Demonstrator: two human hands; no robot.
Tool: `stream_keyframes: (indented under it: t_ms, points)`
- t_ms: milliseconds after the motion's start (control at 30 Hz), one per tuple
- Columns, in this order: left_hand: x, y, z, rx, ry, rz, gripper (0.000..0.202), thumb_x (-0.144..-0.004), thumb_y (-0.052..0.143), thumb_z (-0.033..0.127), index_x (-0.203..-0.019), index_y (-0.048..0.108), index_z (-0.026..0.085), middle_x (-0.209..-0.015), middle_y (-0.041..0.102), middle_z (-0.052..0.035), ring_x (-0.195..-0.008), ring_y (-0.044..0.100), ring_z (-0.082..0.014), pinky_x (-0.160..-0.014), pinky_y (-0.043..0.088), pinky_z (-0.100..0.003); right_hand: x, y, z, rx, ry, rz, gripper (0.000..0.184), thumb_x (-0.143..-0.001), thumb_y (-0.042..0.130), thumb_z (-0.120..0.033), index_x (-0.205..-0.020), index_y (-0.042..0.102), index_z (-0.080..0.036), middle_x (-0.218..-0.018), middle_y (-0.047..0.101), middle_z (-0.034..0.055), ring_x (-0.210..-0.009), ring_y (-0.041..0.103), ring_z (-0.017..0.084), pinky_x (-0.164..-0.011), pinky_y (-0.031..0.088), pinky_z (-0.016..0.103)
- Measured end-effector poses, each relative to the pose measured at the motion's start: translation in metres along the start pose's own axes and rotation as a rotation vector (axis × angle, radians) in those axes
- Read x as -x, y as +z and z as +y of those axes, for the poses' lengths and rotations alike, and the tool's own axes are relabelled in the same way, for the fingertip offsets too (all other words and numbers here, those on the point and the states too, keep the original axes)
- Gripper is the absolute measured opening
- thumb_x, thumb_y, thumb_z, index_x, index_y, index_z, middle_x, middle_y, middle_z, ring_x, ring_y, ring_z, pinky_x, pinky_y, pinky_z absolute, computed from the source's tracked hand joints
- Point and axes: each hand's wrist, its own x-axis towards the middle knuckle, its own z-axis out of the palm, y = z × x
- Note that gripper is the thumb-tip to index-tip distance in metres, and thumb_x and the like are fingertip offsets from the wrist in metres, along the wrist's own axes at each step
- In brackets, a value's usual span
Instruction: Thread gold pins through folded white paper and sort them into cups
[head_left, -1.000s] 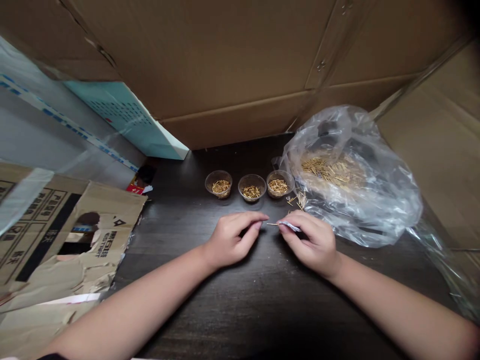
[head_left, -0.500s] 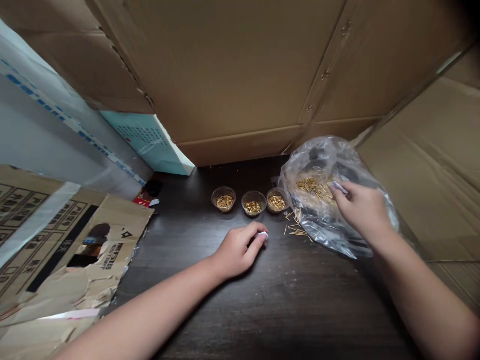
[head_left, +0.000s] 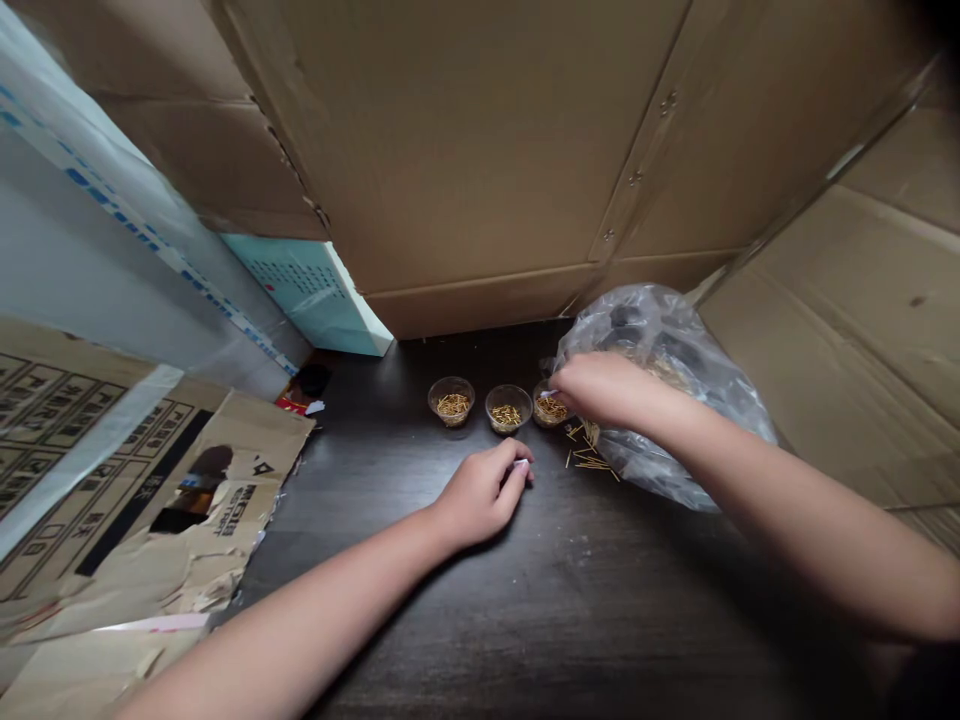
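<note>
Three small clear plastic cups hold short gold-coloured pins: the left cup [head_left: 451, 402], the middle cup [head_left: 508, 410] and the right cup [head_left: 551, 404]. My right hand [head_left: 600, 385] hangs over the right cup, its fingers pinched together. Something small and white shows at those fingertips; any pins between them are hidden. On the table just in front of the middle cup rests my left hand [head_left: 480, 495], thumb and fingers curled together, with a small white bit at the tips. Loose gold pins [head_left: 592, 460] lie beside the right cup. Behind my right wrist is a clear plastic bag [head_left: 720, 430] of pins.
Cardboard walls [head_left: 480, 150] stand at the back and right of the dark table [head_left: 450, 620]. A printed cardboard flap [head_left: 112, 450] covers the left side. A light-blue box [head_left: 300, 290] sits at the back left.
My right hand has moved left from the plastic bag to above the right cup. My left hand stays in nearly the same place. The view has shifted slightly.
</note>
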Motion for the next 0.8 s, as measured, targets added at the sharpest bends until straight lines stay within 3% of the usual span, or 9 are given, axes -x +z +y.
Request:
stream_keyframes:
  t_ms: [167, 467, 800]
  points:
    - [-0.002, 0.001, -0.003, 0.022, 0.05, 0.003, 0.022, -0.099, 0.046, 0.018, -0.115, 0.061, 0.015, -0.09, 0.07, -0.0046, -0.083, 0.066, -0.0145, -0.078, 0.05, -0.027, -0.019, 0.0, -0.009, 0.024, -0.049, -0.059, 0.012, -0.081, 0.065, -0.012, -0.082, 0.076, -0.012, -0.081, 0.073, 0.0158, -0.072, 0.069, 0.025, -0.058, 0.041, 0.029]
    - [-0.003, -0.001, -0.002, 0.029, 0.032, 0.005, 0.018, -0.099, 0.048, 0.021, -0.107, 0.063, 0.015, -0.087, 0.07, -0.0039, -0.081, 0.066, -0.0141, -0.076, 0.049, -0.026, -0.016, 0.006, -0.009, 0.028, -0.051, -0.074, 0.016, -0.081, 0.062, -0.011, -0.084, 0.078, -0.013, -0.08, 0.073, 0.0153, -0.071, 0.069, 0.023, -0.061, 0.046, 0.029]
    - [-0.004, 0.0, -0.002, 0.041, -0.022, 0.001, 0.019, -0.101, 0.048, 0.028, -0.104, 0.061, 0.015, -0.086, 0.07, -0.0031, -0.079, 0.066, -0.0129, -0.075, 0.047, -0.024, -0.005, 0.007, -0.002, -0.016, -0.037, -0.055, 0.016, -0.082, 0.061, -0.021, -0.086, 0.076, -0.016, -0.086, 0.074, 0.0126, -0.074, 0.068, 0.024, -0.055, 0.031, 0.029]
